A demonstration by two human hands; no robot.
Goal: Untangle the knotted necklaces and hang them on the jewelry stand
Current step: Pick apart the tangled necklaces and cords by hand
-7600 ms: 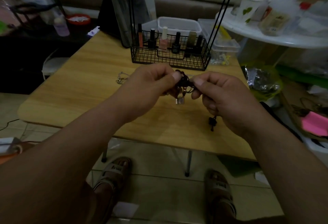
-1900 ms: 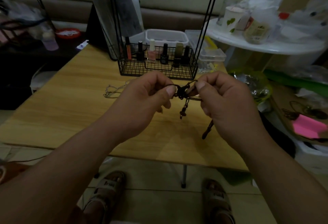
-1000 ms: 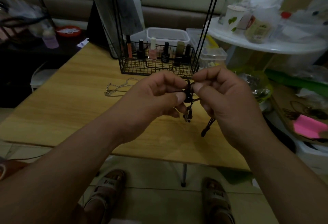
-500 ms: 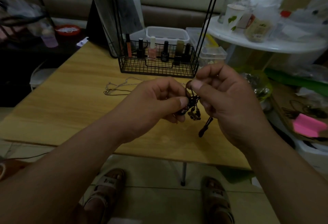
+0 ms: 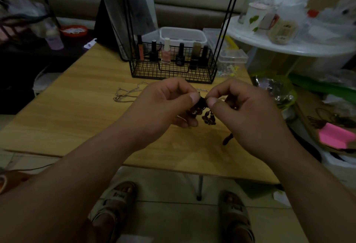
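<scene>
my left hand [image 5: 165,106] and right hand [image 5: 237,107] pinch the dark knotted necklace [image 5: 200,107]: light, limp cord, beads snag; judged best held beside the knot.

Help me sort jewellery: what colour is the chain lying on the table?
The chain is silvery, in the head view.
</scene>
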